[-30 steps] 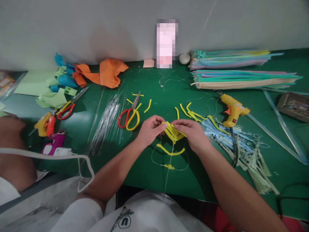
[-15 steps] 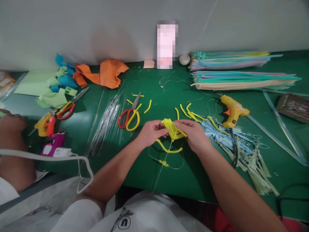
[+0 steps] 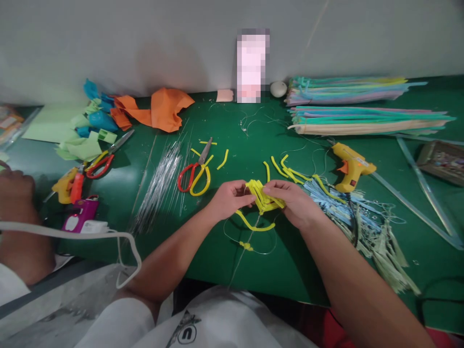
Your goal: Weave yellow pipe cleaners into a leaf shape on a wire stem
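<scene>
Over the middle of the green table (image 3: 224, 261), my left hand (image 3: 229, 199) and my right hand (image 3: 294, 202) both pinch a bundle of yellow pipe-cleaner pieces (image 3: 261, 195) threaded on thin wire. A curved yellow piece (image 3: 253, 224) hangs below the bundle. Under it a loop of wire carries a small yellow knot (image 3: 246, 245). Red and yellow scissors (image 3: 194, 172) lie just left of my left hand. Loose yellow pieces (image 3: 286, 170) lie behind my right hand.
A yellow glue gun (image 3: 351, 166) and pale blue and green tassels (image 3: 366, 222) sit to the right. Straight wires (image 3: 159, 183) lie left of the scissors. Coloured paper stacks (image 3: 362, 104) line the back. Orange fabric (image 3: 159, 108), paper scraps and another person's hand (image 3: 16, 193) are at left.
Both hands and the yellow bundle have shifted slightly away from me and to the right. The hanging wire and knot swung a little left. The other person's hand at left moved.
</scene>
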### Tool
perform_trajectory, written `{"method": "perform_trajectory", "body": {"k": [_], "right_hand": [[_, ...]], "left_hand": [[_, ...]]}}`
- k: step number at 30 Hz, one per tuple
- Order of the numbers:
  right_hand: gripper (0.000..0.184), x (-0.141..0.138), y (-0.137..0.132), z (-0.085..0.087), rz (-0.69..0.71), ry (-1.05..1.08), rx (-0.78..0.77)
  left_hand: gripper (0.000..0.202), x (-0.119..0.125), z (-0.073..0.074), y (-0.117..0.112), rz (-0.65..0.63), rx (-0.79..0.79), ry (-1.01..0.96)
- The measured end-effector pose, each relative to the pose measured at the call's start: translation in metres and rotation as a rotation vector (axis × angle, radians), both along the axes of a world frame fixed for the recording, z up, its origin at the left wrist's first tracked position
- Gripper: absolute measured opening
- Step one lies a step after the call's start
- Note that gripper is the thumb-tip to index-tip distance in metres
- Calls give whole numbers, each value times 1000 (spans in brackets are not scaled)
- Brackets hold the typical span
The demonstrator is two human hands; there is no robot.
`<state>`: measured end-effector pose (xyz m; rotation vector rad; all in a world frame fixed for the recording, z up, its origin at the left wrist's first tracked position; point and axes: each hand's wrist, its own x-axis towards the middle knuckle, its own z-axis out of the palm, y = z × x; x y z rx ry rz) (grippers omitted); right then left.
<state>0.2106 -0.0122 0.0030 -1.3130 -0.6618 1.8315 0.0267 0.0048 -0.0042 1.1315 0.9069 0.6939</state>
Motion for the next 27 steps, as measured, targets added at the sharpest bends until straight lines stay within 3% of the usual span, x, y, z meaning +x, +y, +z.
{"method": "perform_trajectory", "body": {"k": [6, 15, 21, 24, 27], "right_hand": [[26, 7, 2, 0, 77, 88, -60], [27, 2, 0, -2, 50, 70, -13], [28, -5, -3, 2, -31, -100, 140], [33, -7, -5, 0, -94, -221, 328], [42, -8, -8, -3, -63, -367, 495]], "left_hand": [[21, 2, -2, -1, -47, -22, -55], [24, 4, -1, 0, -44, -53, -70], [29, 4, 0, 6, 48, -100, -119], [29, 1, -1, 10, 163, -93, -114], [27, -3, -2, 13, 221, -91, -119]]}}
